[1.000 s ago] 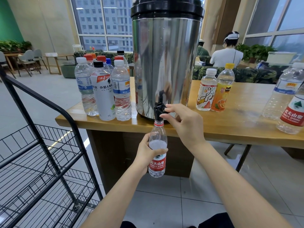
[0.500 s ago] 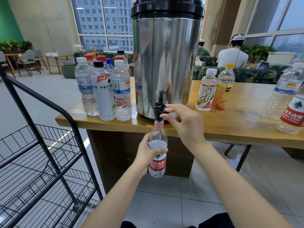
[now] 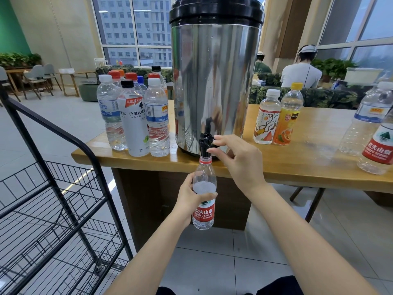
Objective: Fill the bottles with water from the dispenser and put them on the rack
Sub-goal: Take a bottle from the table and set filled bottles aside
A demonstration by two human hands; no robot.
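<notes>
Bottle (image 3: 203,201) with the red label hangs upright below the front edge of the surface (image 3: 297,167), its open neck pushed up against the black tap (image 3: 205,143) of the steel dispenser (image 3: 214,81). Nothing supports it from beneath. The left hand (image 3: 187,202) alone carries it, fingers (image 3: 207,195) curled round its middle just above the label. Frothy water stands at about the shoulder, so the fill looks close to done. The right hand (image 3: 240,162) is at the tap, its fingers (image 3: 221,138) pinching the lever, index above and thumb below.

The dispenser stands on the surface near that edge. To its left is a tight group of capped bottles (image 3: 136,118), to its right two fruit-labelled bottles (image 3: 278,118), and further right two more clear bottles (image 3: 374,128) at the frame's edge. A black wire rack (image 3: 53,199) stands on the floor at the left, near the corner of the surface.

The main risk is overflow. So little room is left in the neck that a late release of the lever would send water down the label, over the left hand and onto the tiles. If the bottle dips or tilts while water runs, the stream would miss the narrow mouth. A full, wet bottle is heavier and slicker, and could slide through a one-handed hold. I can see no cap for it, so swinging it across to the rack uncapped could slop water out.
</notes>
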